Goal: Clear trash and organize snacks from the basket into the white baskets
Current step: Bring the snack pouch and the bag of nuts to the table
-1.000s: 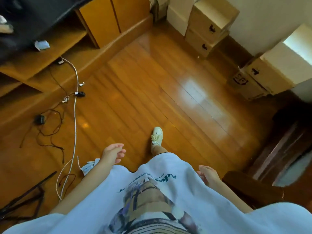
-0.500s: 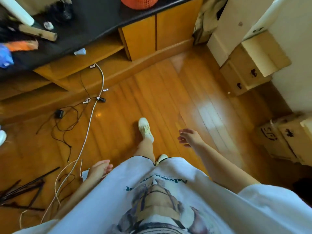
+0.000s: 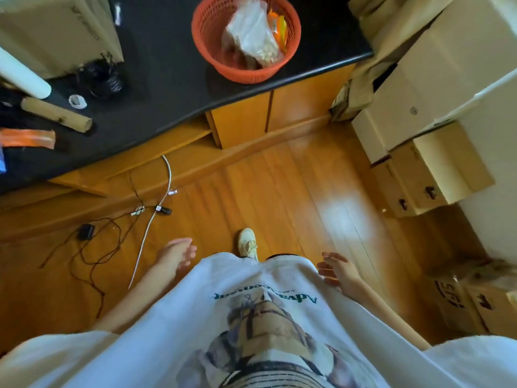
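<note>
Basket: the orange basket (image 3: 246,40) stands on the far black countertop (image 3: 167,88), near its edge.
Contents: a clear plastic bag (image 3: 251,37) of pale snacks, plus orange packets (image 3: 278,26), probably wrappers; blurred.
Boxes: cardboard boxes (image 3: 430,175) stacked at the right; their printing is unreadable.
Writing: the white shirt (image 3: 251,317) reads "Adva…", upside down.
Left hand (image 3: 176,252): loosely curled fingers, holding nothing.
Right hand (image 3: 334,268): fingers spread, holding nothing.

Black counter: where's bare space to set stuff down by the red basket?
Bare patch on the black countertop between the red basket and the black cord bundle, reaching the front edge. A narrower strip right of the basket. Left end is crowded: wooden roll, white tape ring, orange packet.
</note>
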